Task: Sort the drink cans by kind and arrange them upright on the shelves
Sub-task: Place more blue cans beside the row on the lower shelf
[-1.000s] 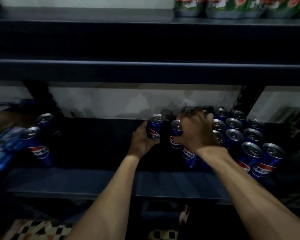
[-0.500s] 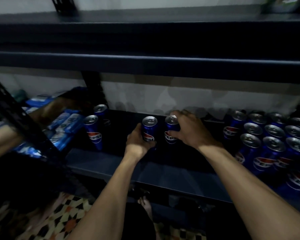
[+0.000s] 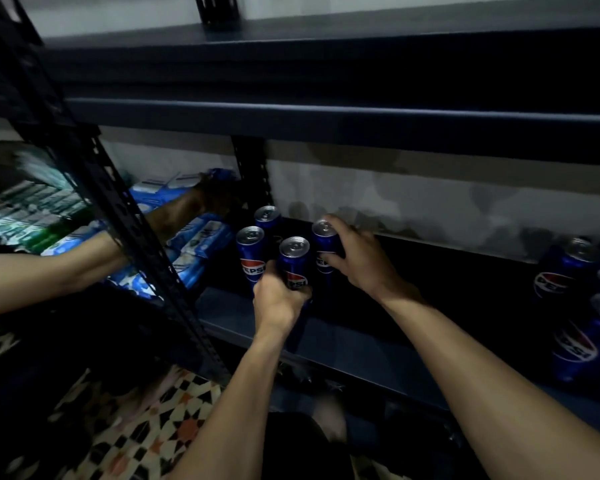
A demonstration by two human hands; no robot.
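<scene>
**Both hands hold blue cans at the left end of the lower shelf**

The left hand [image 3: 278, 301] wraps round the lower half of a blue cola can [image 3: 294, 259], which stands upright near the front edge of the lower shelf [image 3: 354, 344]. The right hand [image 3: 359, 259] is just behind and to the right, its fingers curled over the side and rim of a second can [image 3: 324, 242], also upright. The hands are apart, each clamped on its own can, and the two cans sit just beside each other.

Two more cans [image 3: 251, 256] of the same kind stand upright just to the left, close to the shelf's left end, one behind the other. At the shelf's right end a cluster of matching cans [image 3: 567, 271] stands well apart from the hands.

A slotted metal post [image 3: 94, 174] crosses the left of the view. Beyond it another person's arm [image 3: 52, 270] reaches toward blue packets [image 3: 201, 237]. Patterned floor tiles [image 3: 146, 427] show below.
</scene>
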